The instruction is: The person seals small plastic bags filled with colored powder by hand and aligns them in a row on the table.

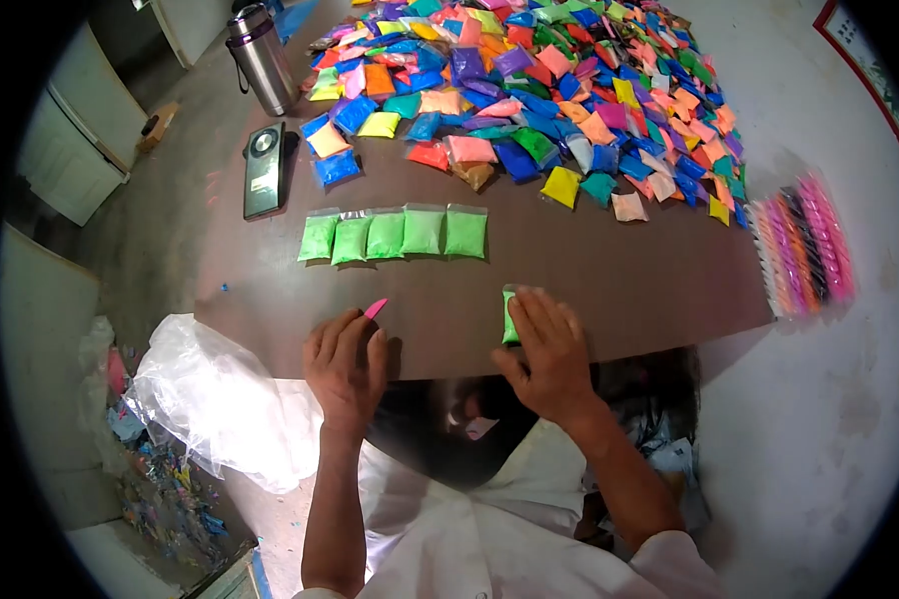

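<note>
My left hand (pixel 345 364) rests at the near edge of the table with its fingers curled around a pink pointed plastic tool (pixel 376 308), only the tip of which shows. My right hand (pixel 547 349) is on a small bright green packet (pixel 510 317), fingers over its right part and thumb by its lower end. Ahead of my hands, several clear bags of light green material lie side by side in a row, with one green bag (pixel 465 232) at the right end.
A big heap of colourful packets (pixel 559 100) covers the far side of the table (pixel 649 290). At the left edge are a steel flask (pixel 264 62) and a dark phone-like device (pixel 265 172). Bundled colourful strips (pixel 804 245) sit at the right; clear plastic sheeting (pixel 215 399) hangs at the near left.
</note>
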{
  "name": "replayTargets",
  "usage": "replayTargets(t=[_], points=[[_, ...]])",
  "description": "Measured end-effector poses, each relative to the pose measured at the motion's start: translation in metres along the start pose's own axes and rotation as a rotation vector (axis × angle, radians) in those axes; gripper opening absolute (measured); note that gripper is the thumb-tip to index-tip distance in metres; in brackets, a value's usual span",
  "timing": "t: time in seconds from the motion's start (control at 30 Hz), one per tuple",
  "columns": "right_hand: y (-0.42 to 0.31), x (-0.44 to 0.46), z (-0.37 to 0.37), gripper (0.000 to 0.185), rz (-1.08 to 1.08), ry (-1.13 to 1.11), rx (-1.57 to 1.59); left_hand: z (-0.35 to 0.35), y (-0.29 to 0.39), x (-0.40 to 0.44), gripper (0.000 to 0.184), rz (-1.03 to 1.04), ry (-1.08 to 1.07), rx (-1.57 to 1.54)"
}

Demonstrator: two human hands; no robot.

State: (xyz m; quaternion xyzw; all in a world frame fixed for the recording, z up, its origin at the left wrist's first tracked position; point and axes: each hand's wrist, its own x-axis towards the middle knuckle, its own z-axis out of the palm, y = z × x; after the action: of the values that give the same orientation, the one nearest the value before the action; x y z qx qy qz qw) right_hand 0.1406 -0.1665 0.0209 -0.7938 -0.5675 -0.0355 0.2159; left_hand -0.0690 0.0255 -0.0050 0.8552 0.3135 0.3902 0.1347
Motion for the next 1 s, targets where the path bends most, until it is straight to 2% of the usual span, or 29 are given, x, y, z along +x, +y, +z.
replayTargets(t=[0.27,0.47,0.57,0.63,1.0], points=[[0.001,0.0,-0.003,0.069,-0.041,-0.013,-0.055,0.0,0.003,0.0,0.019,-0.012,0.026,0.011],[0.005,0.0,-0.013,0.073,0.036,0.012,0.22,-0.001,0.001,0.0,0.018,0.008,0.041,0.014],[0.008,-0.001,-0.016,0.071,0.049,0.018,0.178,0.0,0.001,0.001,0.018,0.008,0.041,0.011],[0.011,-0.006,-0.013,0.07,-0.073,-0.065,0.001,0.0,0.002,0.001,0.018,0.009,0.04,0.018],[0.005,-0.005,-0.013,0.067,-0.056,-0.088,-0.053,0.001,0.003,0.001,0.016,-0.039,0.023,0.029]])
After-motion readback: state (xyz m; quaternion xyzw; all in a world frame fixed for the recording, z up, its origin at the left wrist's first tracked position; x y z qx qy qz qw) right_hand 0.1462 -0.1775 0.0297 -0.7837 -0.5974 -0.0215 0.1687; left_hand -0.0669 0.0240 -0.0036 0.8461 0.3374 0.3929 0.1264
